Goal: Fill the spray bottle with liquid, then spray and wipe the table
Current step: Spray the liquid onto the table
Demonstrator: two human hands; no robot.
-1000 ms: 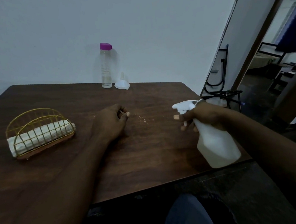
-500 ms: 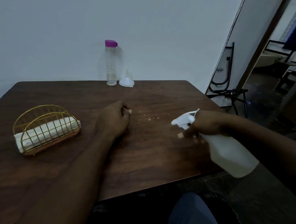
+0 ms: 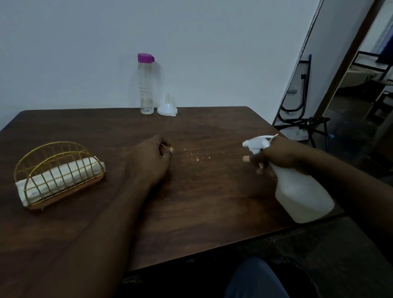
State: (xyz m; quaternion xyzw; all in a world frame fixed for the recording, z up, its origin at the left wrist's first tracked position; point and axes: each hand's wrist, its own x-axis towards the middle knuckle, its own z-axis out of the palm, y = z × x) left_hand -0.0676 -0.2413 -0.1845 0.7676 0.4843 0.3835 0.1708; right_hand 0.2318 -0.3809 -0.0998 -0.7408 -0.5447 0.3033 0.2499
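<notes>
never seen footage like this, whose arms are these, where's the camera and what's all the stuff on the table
There is no machine here: these are a person's two bare arms, filmed by one wide-angle camera worn on their head, looking forward and down. The right hand grips a white spray bottle near its trigger, nozzle pointing left over the dark wooden table. The left hand rests on the table, fingers curled, holding nothing visible. Between the hands lie a few small droplets. At the far edge stand a clear bottle with a purple cap and a white funnel, mouth down. On the left sits a gold wire holder with folded white napkins or cloths.
</notes>
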